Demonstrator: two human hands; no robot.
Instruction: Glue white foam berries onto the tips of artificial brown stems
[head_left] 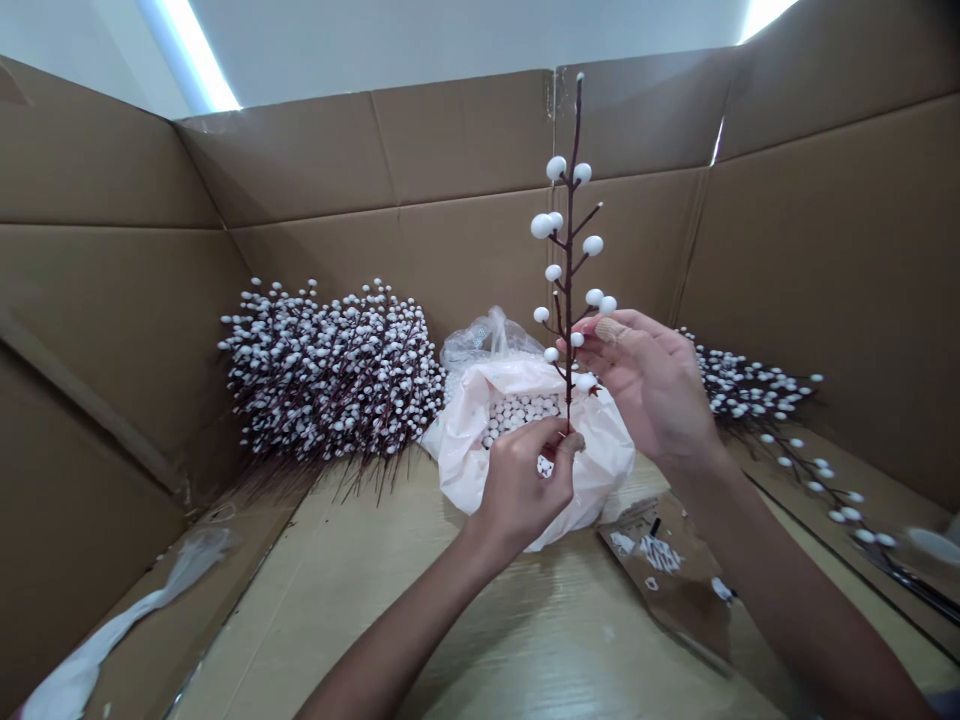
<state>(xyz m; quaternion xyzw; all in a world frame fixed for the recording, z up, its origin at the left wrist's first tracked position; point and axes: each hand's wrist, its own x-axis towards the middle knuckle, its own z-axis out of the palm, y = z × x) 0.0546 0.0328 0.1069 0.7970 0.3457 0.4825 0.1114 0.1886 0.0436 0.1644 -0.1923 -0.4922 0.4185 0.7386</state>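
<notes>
My left hand (517, 490) grips the lower stem of a dark brown branch set with white round berries (570, 260), which stands upright. A small white piece (545, 466) shows between its fingers, and I cannot tell what it is. My right hand (645, 380), with a tan bandage on one finger, reaches in from the right, its fingertips at the branch among the upper berries. Just behind both hands sits an open white plastic bag (461, 460) full of loose white berries (521, 415).
Large heaps of similar berry branches (330, 370) lie to the left, with more (750, 385) at the right. Cardboard walls (450, 150) surround the work surface. A white strip (112, 630) lies at lower left, and a torn brown paper piece (660, 580) lies at lower right.
</notes>
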